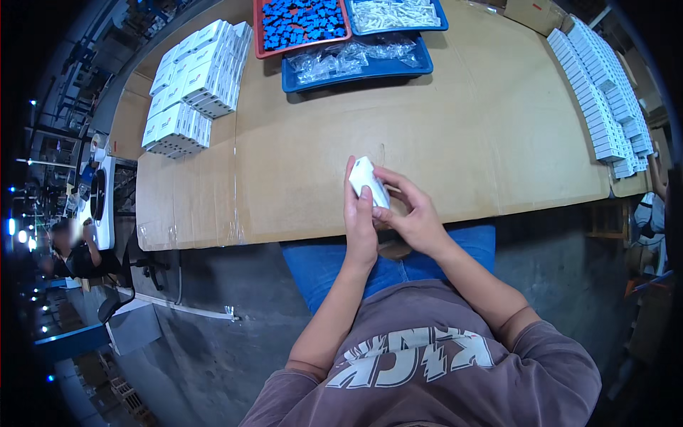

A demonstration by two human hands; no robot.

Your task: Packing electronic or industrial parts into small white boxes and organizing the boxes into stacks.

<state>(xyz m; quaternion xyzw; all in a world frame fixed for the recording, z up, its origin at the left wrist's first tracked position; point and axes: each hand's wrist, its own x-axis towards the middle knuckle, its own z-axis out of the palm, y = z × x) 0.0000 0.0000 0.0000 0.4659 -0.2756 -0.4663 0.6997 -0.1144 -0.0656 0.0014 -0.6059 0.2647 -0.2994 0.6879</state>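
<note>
A small white box is held above the near part of the cardboard-covered table, tilted, between my two hands. My left hand is wrapped along its left side, thumb on the near face. My right hand grips its right and lower side with bent fingers. The fingers cover part of the box, so its lower end is partly hidden.
Stacked white boxes stand at the far left, and more white boxes line the right edge. At the back are a red tray of blue parts, a blue tray of white pieces and another blue tray of clear bags. A person sits at far left.
</note>
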